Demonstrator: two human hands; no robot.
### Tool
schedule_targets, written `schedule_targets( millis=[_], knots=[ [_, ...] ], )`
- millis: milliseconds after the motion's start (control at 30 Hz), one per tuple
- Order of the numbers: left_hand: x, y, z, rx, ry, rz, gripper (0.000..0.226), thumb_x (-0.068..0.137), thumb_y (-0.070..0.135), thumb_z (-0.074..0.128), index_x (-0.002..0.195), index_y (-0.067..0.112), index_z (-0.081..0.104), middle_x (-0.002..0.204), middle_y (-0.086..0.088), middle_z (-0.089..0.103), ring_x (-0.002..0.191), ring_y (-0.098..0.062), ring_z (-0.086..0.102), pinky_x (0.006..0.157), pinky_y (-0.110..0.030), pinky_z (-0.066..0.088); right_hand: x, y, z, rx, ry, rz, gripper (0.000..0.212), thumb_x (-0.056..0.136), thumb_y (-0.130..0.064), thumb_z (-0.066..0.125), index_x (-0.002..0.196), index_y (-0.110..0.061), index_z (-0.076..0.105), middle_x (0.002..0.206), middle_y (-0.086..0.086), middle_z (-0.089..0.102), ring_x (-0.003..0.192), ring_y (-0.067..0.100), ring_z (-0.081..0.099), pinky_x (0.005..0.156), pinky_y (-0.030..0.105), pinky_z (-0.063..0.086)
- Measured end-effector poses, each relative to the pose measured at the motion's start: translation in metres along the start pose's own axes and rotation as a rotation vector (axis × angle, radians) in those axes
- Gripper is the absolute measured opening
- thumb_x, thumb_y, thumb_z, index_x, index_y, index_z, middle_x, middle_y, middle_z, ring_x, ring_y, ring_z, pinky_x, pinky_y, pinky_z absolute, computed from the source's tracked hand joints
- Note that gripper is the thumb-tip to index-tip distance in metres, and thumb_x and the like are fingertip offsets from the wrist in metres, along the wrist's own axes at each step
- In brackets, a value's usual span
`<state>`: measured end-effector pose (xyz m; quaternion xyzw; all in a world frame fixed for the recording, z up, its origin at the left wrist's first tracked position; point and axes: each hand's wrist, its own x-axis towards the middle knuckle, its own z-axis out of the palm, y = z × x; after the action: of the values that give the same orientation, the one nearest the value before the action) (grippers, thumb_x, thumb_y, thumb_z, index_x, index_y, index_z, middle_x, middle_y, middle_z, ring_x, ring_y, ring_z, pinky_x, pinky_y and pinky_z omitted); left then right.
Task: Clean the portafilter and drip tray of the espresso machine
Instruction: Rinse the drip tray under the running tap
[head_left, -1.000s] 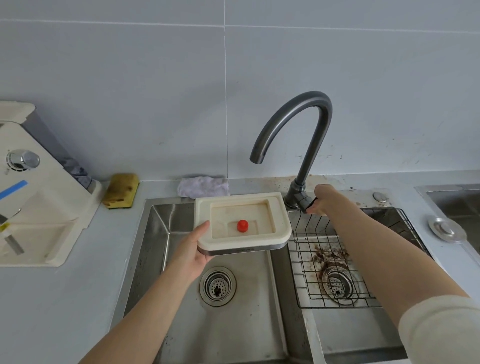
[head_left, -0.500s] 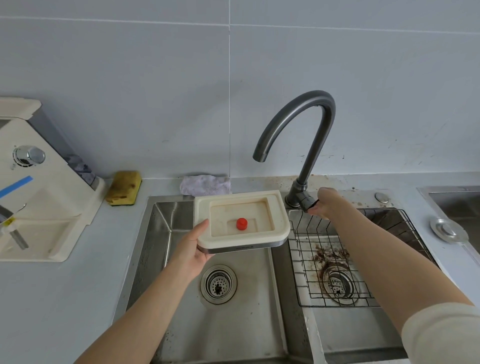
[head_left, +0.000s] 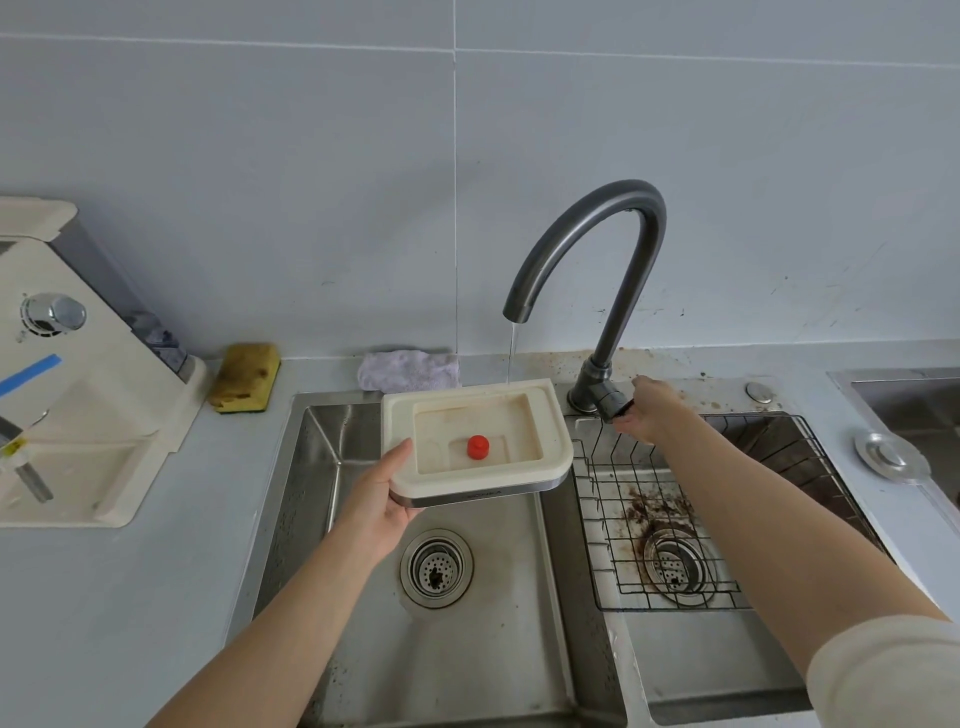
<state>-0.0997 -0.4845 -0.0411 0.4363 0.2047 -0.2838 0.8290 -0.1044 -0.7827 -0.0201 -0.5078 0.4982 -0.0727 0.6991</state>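
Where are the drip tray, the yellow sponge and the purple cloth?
drip tray (head_left: 447, 436): head view, bare recess floor.
yellow sponge (head_left: 245, 375): head view, top face.
purple cloth (head_left: 410, 370): head view, middle fold.

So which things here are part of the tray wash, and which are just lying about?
In use: drip tray, held by left hand; tap, running; tap handle, held by right hand; left sink.
Lying about: sponge, cloth, wire rack, metal disc.
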Motion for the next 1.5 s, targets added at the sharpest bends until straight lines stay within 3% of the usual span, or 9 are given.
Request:
schedule_targets(
  millis=[133,267,400,467,633,800,967,1233,1500],
  knots=[
    [0.000,0.001,-0.002,0.016,-0.011,0.009,0.007,0.086,0.012,0.058,0.093,0.012,0.060,0.072,-0.002,0.075,0.087,-0.020,0.064,0.075,-0.034,0.051,-0.015,0.007,0.000,-0.179,-0.103,0.116,0.042,0.097,-0.021,0.039,0.136,-0.007,0.035,0.133,0.017,0.042,0.110,0.029,0.051,0.094,0.037,0.042],
    [0.000,0.004,-0.007,0.036,-0.028,0.023,0.008,0.086,0.013,0.057,0.094,0.012,0.061,0.076,-0.002,0.075,0.086,-0.020,0.066,0.063,-0.030,0.059,-0.036,0.026,0.004,-0.231,-0.371,0.156,0.049,0.096,-0.029,0.043,0.140,-0.011,0.027,0.136,0.026,0.041,0.119,0.039,0.049,0.097,0.047,0.041],
    [-0.002,0.008,-0.014,0.053,-0.042,0.033,0.011,0.087,0.016,0.057,0.096,0.013,0.061,0.079,-0.003,0.075,0.080,-0.017,0.069,0.064,-0.030,0.060,-0.058,0.041,0.014,-0.196,-0.605,0.112,0.025,0.097,-0.025,0.042,0.106,-0.007,0.056,0.099,0.016,0.061,0.086,0.028,0.061,0.080,0.041,0.051],
    [-0.002,0.011,-0.017,0.050,-0.039,0.046,0.013,0.087,0.017,0.056,0.098,0.013,0.060,0.079,-0.003,0.075,0.086,-0.019,0.066,0.067,-0.031,0.060,-0.064,0.044,0.019,-0.201,-0.629,0.053,0.023,0.097,-0.021,0.041,0.097,-0.010,0.061,0.091,0.012,0.062,0.081,0.024,0.060,0.077,0.037,0.051],
    [-0.004,0.022,-0.025,0.042,-0.066,0.037,0.015,0.090,0.023,0.052,0.099,0.014,0.060,0.079,-0.005,0.075,0.084,-0.021,0.067,0.064,-0.032,0.060,-0.068,0.044,0.026,-0.177,-0.678,0.018,0.025,0.100,-0.017,0.035,0.099,-0.014,0.060,0.085,0.006,0.065,0.068,0.016,0.066,0.061,0.028,0.057],
    [-0.001,0.030,-0.028,0.016,-0.076,0.033,0.021,0.091,0.033,0.050,0.103,0.018,0.059,0.082,-0.004,0.075,0.093,-0.022,0.064,0.063,-0.034,0.059,-0.066,0.045,0.033,-0.177,-0.680,0.001,0.022,0.099,-0.017,0.037,0.102,-0.015,0.059,0.085,0.004,0.066,0.071,0.016,0.065,0.067,0.031,0.055],
    [0.005,0.036,-0.029,-0.003,-0.115,0.048,0.027,0.092,0.040,0.045,0.102,0.021,0.062,0.086,-0.004,0.075,0.078,-0.018,0.072,0.066,-0.037,0.059,-0.064,0.035,0.041,-0.173,-0.680,-0.023,0.022,0.099,-0.017,0.037,0.107,-0.015,0.058,0.084,0.002,0.066,0.063,0.012,0.068,0.060,0.029,0.058],
    [0.013,0.050,-0.021,-0.001,-0.152,0.069,0.026,0.093,0.038,0.044,0.101,0.020,0.061,0.087,-0.004,0.075,0.079,-0.018,0.072,0.067,-0.037,0.059,-0.065,0.015,0.052,-0.193,-0.700,-0.086,0.028,0.099,-0.018,0.037,0.121,-0.011,0.053,0.088,0.001,0.062,0.069,0.014,0.063,0.059,0.027,0.056],
    [0.019,0.062,-0.008,0.021,-0.141,0.065,0.031,0.093,0.039,0.044,0.112,0.019,0.058,0.100,-0.006,0.071,0.101,-0.022,0.062,0.072,-0.037,0.058,-0.065,0.002,0.053,-0.185,-0.675,-0.137,0.021,0.098,-0.018,0.040,0.108,-0.015,0.059,0.096,0.005,0.062,0.082,0.021,0.063,0.069,0.032,0.057]
  ],
)
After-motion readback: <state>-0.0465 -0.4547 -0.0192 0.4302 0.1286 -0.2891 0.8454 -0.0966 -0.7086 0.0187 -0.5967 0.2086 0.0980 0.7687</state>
